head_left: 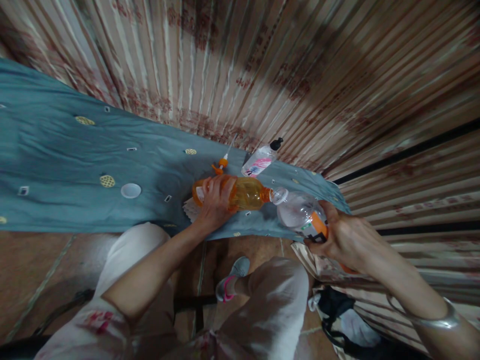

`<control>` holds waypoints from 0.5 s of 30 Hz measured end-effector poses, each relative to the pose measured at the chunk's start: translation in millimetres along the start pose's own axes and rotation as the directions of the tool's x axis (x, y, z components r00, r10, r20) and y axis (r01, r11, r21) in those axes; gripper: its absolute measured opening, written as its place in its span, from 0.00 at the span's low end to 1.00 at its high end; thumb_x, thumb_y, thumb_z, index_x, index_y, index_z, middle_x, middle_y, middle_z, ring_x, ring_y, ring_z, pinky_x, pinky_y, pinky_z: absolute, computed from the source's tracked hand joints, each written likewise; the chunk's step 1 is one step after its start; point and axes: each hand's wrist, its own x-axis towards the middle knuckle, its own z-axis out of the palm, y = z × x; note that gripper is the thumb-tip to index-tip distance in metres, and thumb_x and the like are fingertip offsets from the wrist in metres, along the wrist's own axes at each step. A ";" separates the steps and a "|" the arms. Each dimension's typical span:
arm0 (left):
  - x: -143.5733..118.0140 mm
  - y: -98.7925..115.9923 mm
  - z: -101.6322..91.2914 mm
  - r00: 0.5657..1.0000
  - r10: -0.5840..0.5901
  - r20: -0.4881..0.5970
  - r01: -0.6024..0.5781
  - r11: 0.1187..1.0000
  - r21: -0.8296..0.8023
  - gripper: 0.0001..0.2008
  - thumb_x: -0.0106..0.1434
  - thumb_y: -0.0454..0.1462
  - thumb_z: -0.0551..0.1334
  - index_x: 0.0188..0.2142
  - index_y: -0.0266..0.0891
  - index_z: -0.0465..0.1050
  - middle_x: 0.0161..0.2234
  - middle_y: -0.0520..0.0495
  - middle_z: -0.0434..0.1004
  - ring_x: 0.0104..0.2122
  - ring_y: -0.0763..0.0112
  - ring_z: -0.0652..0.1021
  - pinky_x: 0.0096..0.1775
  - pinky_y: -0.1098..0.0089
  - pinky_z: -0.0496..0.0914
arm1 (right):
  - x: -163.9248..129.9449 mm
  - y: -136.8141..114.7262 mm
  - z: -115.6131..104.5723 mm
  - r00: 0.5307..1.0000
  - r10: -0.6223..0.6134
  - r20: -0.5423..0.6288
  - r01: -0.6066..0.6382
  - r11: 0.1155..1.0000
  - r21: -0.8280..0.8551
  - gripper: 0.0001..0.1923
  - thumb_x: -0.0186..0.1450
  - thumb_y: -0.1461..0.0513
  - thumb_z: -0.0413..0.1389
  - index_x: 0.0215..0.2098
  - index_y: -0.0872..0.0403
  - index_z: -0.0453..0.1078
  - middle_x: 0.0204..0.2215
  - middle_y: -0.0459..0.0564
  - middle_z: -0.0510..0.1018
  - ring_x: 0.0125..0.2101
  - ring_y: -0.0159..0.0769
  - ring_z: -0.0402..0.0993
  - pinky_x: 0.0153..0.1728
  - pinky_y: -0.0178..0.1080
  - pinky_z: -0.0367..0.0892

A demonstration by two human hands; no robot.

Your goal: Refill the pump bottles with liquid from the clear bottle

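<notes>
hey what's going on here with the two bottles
A seated person holds two bottles mouth to mouth over a table with a blue-grey cloth. The left hand grips an orange bottle of yellow liquid, lying nearly level. The right hand holds a clear plastic bottle tilted against its neck. On the cloth lie a white lid, an orange pump top and a small white bottle with a black cap.

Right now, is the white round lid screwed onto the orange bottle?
No. The white lid lies alone on the blue cloth, apart from the orange bottle that the left hand holds.
</notes>
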 end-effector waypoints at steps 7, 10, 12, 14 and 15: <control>0.4 0.4 -1.0 0.999 -0.018 0.029 0.017 1.000 0.014 0.37 0.57 0.42 0.69 0.62 0.38 0.57 0.56 0.32 0.71 0.56 0.47 0.72 0.58 0.49 0.64 | -1.2 -0.2 -1.1 1.000 -0.004 -0.003 0.004 1.000 -0.008 0.27 0.56 0.54 0.61 0.49 0.59 0.64 0.24 0.51 0.78 0.24 0.45 0.78 0.23 0.36 0.62; 0.6 0.5 -0.5 0.999 -0.025 0.029 0.024 1.000 0.018 0.36 0.57 0.43 0.69 0.62 0.39 0.58 0.56 0.34 0.71 0.56 0.48 0.72 0.57 0.49 0.64 | -0.4 -0.3 -0.6 1.000 -0.012 -0.008 0.012 1.000 -0.016 0.28 0.57 0.54 0.61 0.50 0.61 0.64 0.24 0.52 0.78 0.24 0.45 0.78 0.23 0.36 0.62; 0.6 0.4 0.2 0.999 -0.032 0.029 0.032 0.999 0.020 0.36 0.57 0.43 0.69 0.62 0.40 0.58 0.57 0.34 0.71 0.56 0.48 0.72 0.57 0.49 0.64 | 0.4 -1.0 -0.6 1.000 -0.008 -0.006 0.008 1.000 -0.022 0.28 0.56 0.54 0.61 0.50 0.61 0.64 0.24 0.52 0.78 0.24 0.45 0.78 0.22 0.36 0.62; 0.5 0.2 0.7 0.999 -0.037 0.027 0.036 0.999 0.013 0.36 0.57 0.43 0.68 0.62 0.40 0.58 0.57 0.35 0.71 0.56 0.48 0.72 0.57 0.49 0.63 | 0.9 -2.0 -1.5 1.000 -0.005 -0.003 0.005 1.000 -0.019 0.27 0.57 0.54 0.60 0.50 0.61 0.65 0.23 0.51 0.78 0.23 0.45 0.78 0.22 0.36 0.61; 0.4 0.0 0.8 0.999 -0.037 0.028 0.037 0.999 0.008 0.36 0.57 0.43 0.68 0.62 0.40 0.58 0.57 0.34 0.71 0.56 0.48 0.72 0.57 0.49 0.63 | 0.9 -2.5 -2.3 1.000 -0.005 -0.003 0.005 1.000 -0.014 0.27 0.57 0.54 0.60 0.49 0.61 0.65 0.23 0.51 0.77 0.23 0.45 0.78 0.22 0.36 0.61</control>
